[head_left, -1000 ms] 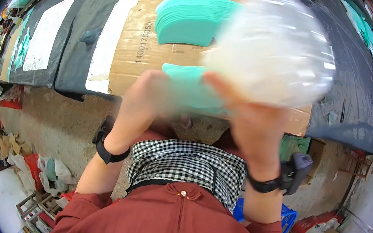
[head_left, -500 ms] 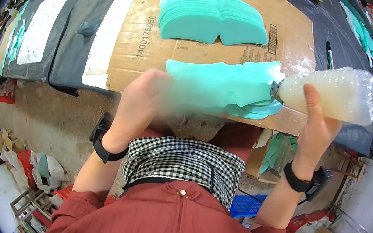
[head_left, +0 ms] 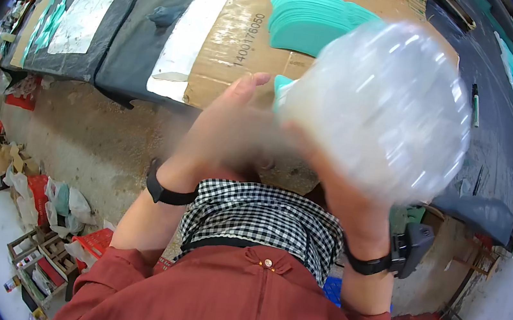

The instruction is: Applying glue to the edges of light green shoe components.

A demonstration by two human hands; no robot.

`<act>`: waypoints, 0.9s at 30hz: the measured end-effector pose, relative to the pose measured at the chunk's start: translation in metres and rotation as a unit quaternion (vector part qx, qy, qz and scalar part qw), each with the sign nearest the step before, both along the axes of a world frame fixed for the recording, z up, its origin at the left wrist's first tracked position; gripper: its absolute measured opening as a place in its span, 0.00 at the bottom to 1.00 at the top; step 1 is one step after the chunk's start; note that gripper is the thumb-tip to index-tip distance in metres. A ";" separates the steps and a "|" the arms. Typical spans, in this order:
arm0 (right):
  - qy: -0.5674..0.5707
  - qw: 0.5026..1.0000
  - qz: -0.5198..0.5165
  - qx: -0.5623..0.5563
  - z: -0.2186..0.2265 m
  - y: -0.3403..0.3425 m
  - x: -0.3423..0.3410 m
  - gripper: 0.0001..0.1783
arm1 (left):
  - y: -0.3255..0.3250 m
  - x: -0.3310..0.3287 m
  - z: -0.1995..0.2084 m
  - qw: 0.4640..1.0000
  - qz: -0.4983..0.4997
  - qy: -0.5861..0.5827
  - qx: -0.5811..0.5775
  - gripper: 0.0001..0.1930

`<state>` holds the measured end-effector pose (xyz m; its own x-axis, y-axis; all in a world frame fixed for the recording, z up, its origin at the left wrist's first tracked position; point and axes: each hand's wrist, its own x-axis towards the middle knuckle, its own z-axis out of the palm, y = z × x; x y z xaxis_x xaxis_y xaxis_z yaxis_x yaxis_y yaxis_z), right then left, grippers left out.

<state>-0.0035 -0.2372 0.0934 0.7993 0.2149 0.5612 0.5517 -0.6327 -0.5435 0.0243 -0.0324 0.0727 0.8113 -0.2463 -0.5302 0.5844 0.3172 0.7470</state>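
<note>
My right hand [head_left: 352,195] grips a clear plastic bottle [head_left: 383,109] of milky liquid. Its bottom end is raised large toward me, and its neck is hidden. My left hand [head_left: 212,128] is just left of the bottle, by the cardboard's near edge. A thumb or finger sticks up, while motion smears the remaining fingers, so I cannot tell what they hold. Between hand and bottle, a sliver of the nearer teal sheet pieces [head_left: 279,86] shows; the bottle covers the others. Farther back, a neat stack of curved teal sheets [head_left: 306,27] rests on flattened cardboard [head_left: 226,68], partly behind the bottle.
Dark sheeting [head_left: 129,52] covers the table, with a white sheet [head_left: 188,38] left of the cardboard. A marker pen [head_left: 475,104] lies to the right. On the floor at left are plastic bags [head_left: 72,207], a red basket [head_left: 93,242] and a wooden rack [head_left: 38,270].
The bottle has swung from lying sideways at the right to bottom-up nearer me, moving left with my right hand. My left hand remains blurred near the table edge. The view has shifted.
</note>
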 end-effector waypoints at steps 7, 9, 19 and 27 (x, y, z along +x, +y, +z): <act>0.100 0.976 -0.026 0.193 0.017 0.015 0.025 0.12 | 0.010 0.002 -0.012 0.999 -0.046 -0.018 -0.007 0.37; 0.063 0.991 -0.015 0.116 0.009 0.015 0.017 0.17 | 0.005 -0.001 -0.004 1.000 0.002 -0.008 -0.019 0.30; 0.104 0.962 -0.210 0.143 0.018 -0.064 -0.027 0.22 | 0.011 0.011 -0.015 0.994 -0.058 -0.066 0.064 0.41; 0.066 0.943 -0.275 0.173 0.027 -0.082 0.002 0.19 | 0.004 0.009 0.002 0.993 -0.065 -0.049 0.085 0.38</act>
